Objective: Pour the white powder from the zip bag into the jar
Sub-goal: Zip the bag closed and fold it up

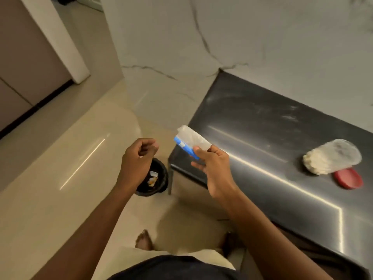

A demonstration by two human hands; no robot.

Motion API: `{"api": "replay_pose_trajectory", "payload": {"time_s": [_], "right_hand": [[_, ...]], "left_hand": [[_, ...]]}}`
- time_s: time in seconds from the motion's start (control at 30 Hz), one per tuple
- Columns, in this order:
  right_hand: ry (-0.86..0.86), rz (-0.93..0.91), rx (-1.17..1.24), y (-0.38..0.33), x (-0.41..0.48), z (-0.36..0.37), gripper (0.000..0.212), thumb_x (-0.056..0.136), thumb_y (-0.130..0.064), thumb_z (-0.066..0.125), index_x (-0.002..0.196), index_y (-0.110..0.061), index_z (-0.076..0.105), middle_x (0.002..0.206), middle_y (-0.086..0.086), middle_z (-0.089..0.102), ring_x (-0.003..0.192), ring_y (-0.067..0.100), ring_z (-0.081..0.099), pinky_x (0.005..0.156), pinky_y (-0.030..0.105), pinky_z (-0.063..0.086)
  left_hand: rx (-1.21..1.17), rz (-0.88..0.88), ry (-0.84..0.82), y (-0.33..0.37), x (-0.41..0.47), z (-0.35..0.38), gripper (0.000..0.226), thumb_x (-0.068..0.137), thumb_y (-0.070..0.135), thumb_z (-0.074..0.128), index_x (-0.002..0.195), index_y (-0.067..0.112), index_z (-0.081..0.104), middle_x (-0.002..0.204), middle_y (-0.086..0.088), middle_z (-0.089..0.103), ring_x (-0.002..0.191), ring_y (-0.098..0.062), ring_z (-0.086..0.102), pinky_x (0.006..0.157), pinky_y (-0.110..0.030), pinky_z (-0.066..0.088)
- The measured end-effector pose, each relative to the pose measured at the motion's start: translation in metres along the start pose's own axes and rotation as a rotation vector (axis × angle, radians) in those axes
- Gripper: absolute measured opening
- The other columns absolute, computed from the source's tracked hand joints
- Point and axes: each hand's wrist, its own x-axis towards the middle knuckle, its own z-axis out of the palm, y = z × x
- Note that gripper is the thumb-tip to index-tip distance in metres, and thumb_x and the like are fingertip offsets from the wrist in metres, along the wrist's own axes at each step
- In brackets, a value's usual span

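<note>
Floor tiles gleam around a black bin (152, 179) just beside the dark table's (262, 138) corner, scraps showing inside. On the table a jar (333, 158) with white powder sits touching a red lid (348, 178). Right hand (212, 166) holds the zip bag (190, 141) aloft, fingers pinching its blue edge. Left hand (139, 156) hovers above the bin, fingers loosely curled, empty.

The zip bag (190, 141) at mid-frame was clear with a blue strip. At right, the jar (333, 159) was clear, its powder white, and the lid (348, 178) red. The counter (262, 122) was glossy black, dusted with pale smears. The wall (262, 37) was white with grey veins, the floor (50, 178) cream, and the bin (153, 178) black.
</note>
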Motion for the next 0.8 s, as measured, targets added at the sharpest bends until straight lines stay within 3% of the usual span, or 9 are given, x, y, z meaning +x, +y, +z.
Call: {"api": "replay_pose_trajectory", "payload": {"time_s": [0.1, 0.2, 0.27, 0.4, 0.5, 0.57, 0.63, 0.7, 0.8], "right_hand": [[0.041, 0.067, -0.013, 0.022, 0.016, 0.070, 0.012, 0.093, -0.011, 0.075, 0.105, -0.013, 0.074, 0.109, 0.004, 0.077, 0.097, 0.018, 0.074, 0.075, 0.026, 0.061], [0.091, 0.075, -0.047, 0.057, 0.034, 0.126, 0.008, 0.091, -0.008, 0.077, 0.093, -0.009, 0.070, 0.100, 0.007, 0.074, 0.080, 0.016, 0.077, 0.065, 0.021, 0.060], [0.116, 0.068, -0.069, 0.090, 0.053, 0.155, 0.016, 0.090, -0.006, 0.077, 0.091, -0.012, 0.062, 0.094, 0.006, 0.071, 0.075, 0.019, 0.079, 0.068, 0.031, 0.065], [0.119, 0.129, -0.133, 0.169, 0.106, 0.184, 0.032, 0.094, 0.000, 0.070, 0.104, -0.013, 0.043, 0.100, 0.010, 0.062, 0.081, 0.038, 0.078, 0.078, 0.051, 0.065], [0.135, 0.171, -0.359, 0.242, 0.162, 0.182, 0.023, 0.095, -0.002, 0.066, 0.089, -0.014, 0.047, 0.087, 0.013, 0.065, 0.066, 0.029, 0.078, 0.055, 0.037, 0.063], [0.174, 0.221, -0.501, 0.290, 0.198, 0.175, 0.017, 0.094, -0.001, 0.064, 0.085, -0.013, 0.057, 0.086, 0.019, 0.070, 0.061, 0.029, 0.075, 0.048, 0.033, 0.056], [0.200, 0.296, -0.597, 0.347, 0.235, 0.166, 0.014, 0.095, -0.002, 0.058, 0.093, -0.008, 0.070, 0.090, 0.021, 0.073, 0.064, 0.031, 0.072, 0.055, 0.040, 0.059], [0.194, 0.388, -0.641, 0.400, 0.267, 0.155, 0.025, 0.099, -0.007, 0.053, 0.110, -0.002, 0.074, 0.098, 0.022, 0.075, 0.079, 0.035, 0.074, 0.070, 0.049, 0.063], [0.132, 0.578, -0.636, 0.473, 0.311, 0.149, 0.037, 0.107, -0.016, 0.048, 0.140, -0.005, 0.059, 0.125, 0.019, 0.069, 0.110, 0.036, 0.070, 0.089, 0.052, 0.060]], "left_hand": [[0.053, -0.043, 0.041, -0.028, 0.027, -0.049, 0.005, 0.098, 0.034, 0.071, 0.102, 0.036, 0.073, 0.099, 0.020, 0.075, 0.098, -0.002, 0.069, 0.088, -0.023, 0.052], [0.110, -0.098, 0.054, -0.059, 0.051, -0.081, 0.005, 0.099, 0.031, 0.070, 0.102, 0.035, 0.072, 0.102, 0.020, 0.074, 0.097, 0.002, 0.068, 0.084, -0.017, 0.048], [0.135, -0.150, 0.057, -0.087, 0.066, -0.093, 0.006, 0.099, 0.027, 0.069, 0.104, 0.029, 0.072, 0.103, 0.016, 0.074, 0.095, 0.002, 0.067, 0.084, -0.018, 0.050], [0.184, -0.259, 0.059, -0.159, 0.090, -0.099, 0.013, 0.099, 0.016, 0.069, 0.111, 0.012, 0.073, 0.102, 0.001, 0.074, 0.094, -0.014, 0.067, 0.086, -0.020, 0.051], [0.217, -0.331, 0.057, -0.228, 0.106, -0.095, 0.014, 0.099, 0.014, 0.070, 0.111, 0.009, 0.074, 0.100, -0.001, 0.074, 0.093, -0.014, 0.066, 0.072, 0.000, 0.041], [0.224, -0.363, 0.035, -0.274, 0.115, -0.087, 0.014, 0.099, 0.016, 0.070, 0.111, 0.011, 0.075, 0.100, 0.000, 0.074, 0.091, -0.013, 0.065, 0.068, 0.003, 0.040], [0.230, -0.393, 0.002, -0.326, 0.126, -0.078, 0.014, 0.100, 0.019, 0.070, 0.111, 0.013, 0.075, 0.100, 0.002, 0.072, 0.087, -0.011, 0.064, 0.067, 0.004, 0.039], [0.228, -0.418, -0.018, -0.374, 0.134, -0.070, 0.012, 0.101, 0.021, 0.069, 0.110, 0.017, 0.074, 0.098, 0.006, 0.070, 0.085, -0.003, 0.063, 0.066, 0.003, 0.040], [0.234, -0.447, -0.031, -0.448, 0.148, -0.058, 0.010, 0.102, 0.025, 0.066, 0.108, 0.022, 0.073, 0.099, 0.013, 0.069, 0.090, 0.002, 0.063, 0.071, -0.004, 0.042]]}}
